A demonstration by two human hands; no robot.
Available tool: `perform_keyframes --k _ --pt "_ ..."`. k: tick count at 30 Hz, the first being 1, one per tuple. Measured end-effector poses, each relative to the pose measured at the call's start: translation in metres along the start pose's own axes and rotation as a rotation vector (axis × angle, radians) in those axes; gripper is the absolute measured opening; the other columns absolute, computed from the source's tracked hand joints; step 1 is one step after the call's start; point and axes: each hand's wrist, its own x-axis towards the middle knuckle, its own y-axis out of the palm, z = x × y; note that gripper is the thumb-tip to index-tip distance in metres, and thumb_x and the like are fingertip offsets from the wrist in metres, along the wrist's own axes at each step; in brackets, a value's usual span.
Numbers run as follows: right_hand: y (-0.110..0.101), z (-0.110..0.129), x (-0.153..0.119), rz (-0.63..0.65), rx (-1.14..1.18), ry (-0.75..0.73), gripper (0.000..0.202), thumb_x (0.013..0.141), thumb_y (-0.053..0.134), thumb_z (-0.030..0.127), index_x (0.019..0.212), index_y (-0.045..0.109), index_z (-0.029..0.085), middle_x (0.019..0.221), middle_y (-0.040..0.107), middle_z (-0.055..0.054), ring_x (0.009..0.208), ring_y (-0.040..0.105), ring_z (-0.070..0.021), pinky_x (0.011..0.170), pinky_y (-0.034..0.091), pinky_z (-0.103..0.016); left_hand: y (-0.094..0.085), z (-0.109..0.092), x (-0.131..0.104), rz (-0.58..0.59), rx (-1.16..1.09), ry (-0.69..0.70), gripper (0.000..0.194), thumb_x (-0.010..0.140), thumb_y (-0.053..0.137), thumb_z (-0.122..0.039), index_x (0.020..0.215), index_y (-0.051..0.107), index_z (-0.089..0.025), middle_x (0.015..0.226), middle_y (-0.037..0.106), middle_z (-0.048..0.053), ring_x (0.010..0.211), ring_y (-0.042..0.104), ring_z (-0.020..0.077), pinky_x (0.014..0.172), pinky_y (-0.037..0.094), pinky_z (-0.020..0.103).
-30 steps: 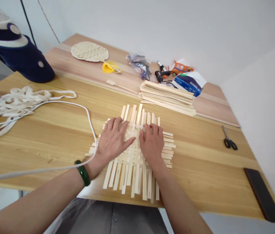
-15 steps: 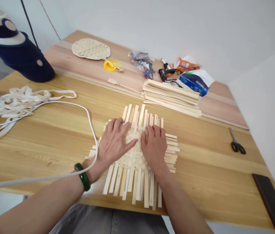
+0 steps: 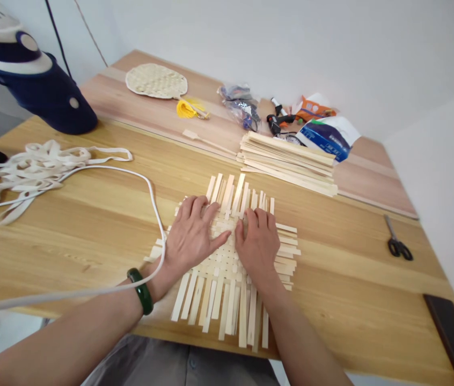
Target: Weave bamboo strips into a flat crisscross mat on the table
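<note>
A woven mat of pale flat strips lies on the wooden table near its front edge, with loose strip ends sticking out on all sides. My left hand rests on the mat's upper left part, fingers spread and thumb pointing right. On the upper right part lies my right hand, its fingers bent over the strips and the thumb a little apart. Neither hand appears to hold anything. A white cord curves over my left wrist, beside a green bangle.
Behind the mat lies a stack of strips. Scissors and a dark bar are at the right. Cream ribbon and a navy object stand left. A woven fan and a glue gun are farther back.
The whole view has shifted slightly, so things appear a little farther right. Both hands keep nearly the same places on the mat.
</note>
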Motion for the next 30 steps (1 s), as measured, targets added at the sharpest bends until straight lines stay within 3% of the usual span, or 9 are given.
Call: perform_keyframes --k 11,24,30 --pt "0.002 0.001 -0.004 -0.037 0.037 0.049 0.026 0.093 0.049 0.023 0.115 0.058 0.014 0.109 0.060 -0.015 0.104 0.047 -0.0286 0.089 0.045 -0.043 0.002 0.000 -0.002 -0.049 0.041 0.018 0.063 0.087 0.057 -0.053 0.132 0.048 -0.010 0.128 0.052 0.020 0.127 0.041 0.0366 0.113 0.033 0.055" --pt "0.004 -0.001 -0.006 -0.117 0.056 0.040 0.025 0.091 0.050 0.019 0.114 0.057 0.012 0.110 0.063 -0.015 0.106 0.049 -0.0280 0.093 0.048 -0.044 0.004 0.000 -0.007 -0.106 0.094 0.078 0.044 0.095 0.047 -0.035 0.126 0.056 -0.006 0.126 0.063 0.019 0.124 0.053 0.0333 0.114 0.036 0.051" --pt "0.005 -0.002 -0.007 -0.110 0.075 0.058 0.026 0.090 0.049 0.018 0.114 0.057 0.013 0.110 0.063 -0.014 0.106 0.050 -0.0281 0.091 0.048 -0.044 0.011 -0.001 -0.013 -0.129 0.104 0.049 0.054 0.097 0.044 -0.039 0.132 0.052 0.000 0.140 0.054 0.025 0.136 0.045 0.0363 0.116 0.035 0.053"
